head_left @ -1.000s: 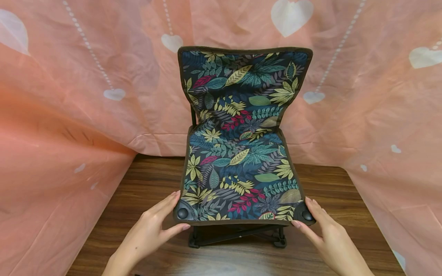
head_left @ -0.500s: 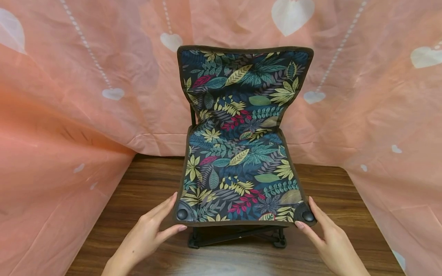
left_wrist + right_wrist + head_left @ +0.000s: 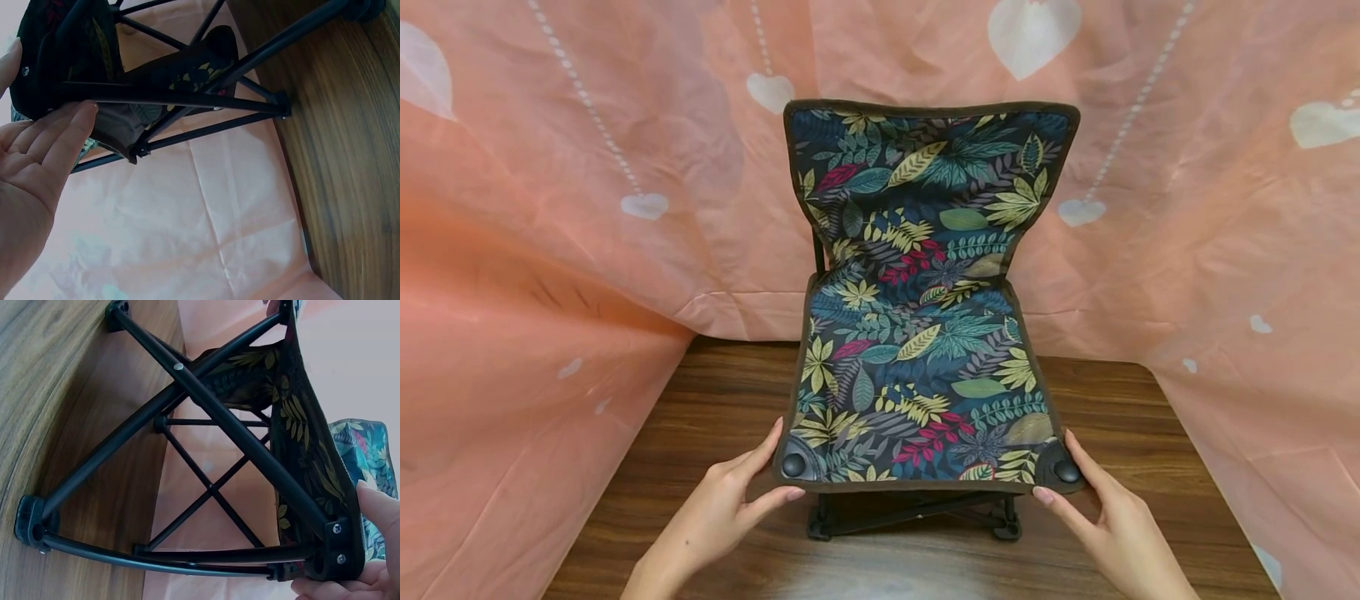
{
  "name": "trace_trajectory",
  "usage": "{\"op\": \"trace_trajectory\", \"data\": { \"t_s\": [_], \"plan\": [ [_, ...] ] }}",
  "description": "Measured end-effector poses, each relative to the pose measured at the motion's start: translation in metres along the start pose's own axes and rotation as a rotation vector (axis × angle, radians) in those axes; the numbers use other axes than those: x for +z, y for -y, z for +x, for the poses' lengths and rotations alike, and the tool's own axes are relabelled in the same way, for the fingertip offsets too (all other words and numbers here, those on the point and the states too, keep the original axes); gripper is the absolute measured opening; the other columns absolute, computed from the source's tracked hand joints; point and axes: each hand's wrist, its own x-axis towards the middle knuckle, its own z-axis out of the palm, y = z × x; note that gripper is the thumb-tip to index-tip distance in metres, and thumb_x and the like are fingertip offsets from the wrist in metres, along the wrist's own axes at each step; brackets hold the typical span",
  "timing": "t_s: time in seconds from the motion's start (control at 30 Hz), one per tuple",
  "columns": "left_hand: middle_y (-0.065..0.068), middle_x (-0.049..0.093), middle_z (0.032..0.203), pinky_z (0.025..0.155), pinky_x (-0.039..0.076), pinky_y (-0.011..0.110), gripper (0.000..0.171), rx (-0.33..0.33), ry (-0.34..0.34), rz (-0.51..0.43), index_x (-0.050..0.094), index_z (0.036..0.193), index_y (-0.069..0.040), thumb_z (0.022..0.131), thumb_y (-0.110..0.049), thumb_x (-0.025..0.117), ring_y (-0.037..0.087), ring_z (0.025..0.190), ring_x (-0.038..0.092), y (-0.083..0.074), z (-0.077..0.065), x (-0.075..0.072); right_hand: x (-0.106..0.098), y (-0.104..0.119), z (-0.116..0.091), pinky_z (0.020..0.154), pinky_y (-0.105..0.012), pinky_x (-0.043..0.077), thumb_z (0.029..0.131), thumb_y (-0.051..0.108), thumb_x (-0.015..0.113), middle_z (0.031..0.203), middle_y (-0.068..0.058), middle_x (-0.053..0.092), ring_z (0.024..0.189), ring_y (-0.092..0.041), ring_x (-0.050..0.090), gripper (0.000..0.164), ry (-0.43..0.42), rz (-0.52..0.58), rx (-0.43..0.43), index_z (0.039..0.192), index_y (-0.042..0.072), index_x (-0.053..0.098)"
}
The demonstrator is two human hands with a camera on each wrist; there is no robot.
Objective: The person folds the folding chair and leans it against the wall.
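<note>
Leafy chair [image 3: 917, 367] held at both front corners

The chair stands mid-frame in the head view, on a wooden surface [image 3: 722, 387]. At lower left, the left hand [image 3: 715, 504] pinches one corner between thumb and fingers; at lower right, the right hand [image 3: 1112, 517] pinches the other. Pink cloth [image 3: 910, 50] with hearts hangs across the top.

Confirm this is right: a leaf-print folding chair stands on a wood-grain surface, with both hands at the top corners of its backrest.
Wrong corners: the head view shows the left hand and right hand at the front corners of the seat, not of the backrest. The rest holds.
</note>
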Motion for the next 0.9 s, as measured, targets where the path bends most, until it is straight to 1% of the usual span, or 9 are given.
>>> {"op": "trace_trajectory", "data": {
  "t_s": [0.17,0.27,0.43,0.63,0.9],
  "plan": [
    [0.016,0.070,0.116,0.080,0.060,0.037,0.081,0.026,-0.008,0.010,0.041,0.145,0.000,0.078,-0.025,0.079,0.024,0.102,0.070,0.0005,0.0012,-0.0005,0.0011,0.0010,0.0008,0.080,-0.050,0.052,0.086,0.039,0.072,0.132,-0.028,0.057,0.113,-0.039,0.061,0.081,-0.033,0.003,-0.021,0.151,0.012,0.034],
    [0.017,0.069,0.118,0.081,0.059,0.037,0.081,0.022,-0.001,0.008,0.041,0.145,0.001,0.078,-0.025,0.080,0.024,0.104,0.070,0.0004,0.0012,-0.0005,0.0012,0.0007,0.0012,0.081,-0.049,0.052,0.086,0.040,0.073,0.132,-0.028,0.057,0.114,-0.039,0.061,0.081,-0.041,-0.001,-0.027,0.151,0.012,0.034],
    [0.019,0.066,0.123,0.084,0.059,0.040,0.081,0.004,0.013,0.002,0.041,0.145,0.001,0.078,-0.025,0.079,0.027,0.108,0.068,0.0002,0.0013,-0.0009,0.0005,0.0000,0.0014,0.082,-0.049,0.053,0.087,0.041,0.071,0.135,-0.028,0.055,0.115,-0.039,0.061,0.081,-0.022,0.009,-0.021,0.151,0.011,0.033],
    [0.018,0.066,0.124,0.084,0.058,0.041,0.082,-0.013,0.028,0.002,0.038,0.148,-0.004,0.080,-0.028,0.078,0.027,0.108,0.067,0.0008,0.0014,-0.0024,-0.0003,0.0003,0.0012,0.086,-0.054,0.050,0.087,0.042,0.070,0.135,-0.029,0.054,0.116,-0.042,0.060,0.080,-0.007,0.014,-0.011,0.152,0.011,0.033],
    [0.018,0.065,0.125,0.084,0.059,0.040,0.081,0.002,0.016,0.001,0.041,0.146,-0.002,0.079,-0.025,0.079,0.026,0.108,0.067,0.0012,0.0019,-0.0011,-0.0012,-0.0004,0.0014,0.087,-0.054,0.050,0.088,0.043,0.068,0.137,-0.029,0.052,0.118,-0.043,0.059,0.082,0.019,0.035,0.003,0.153,0.013,0.029]
  ]
}}
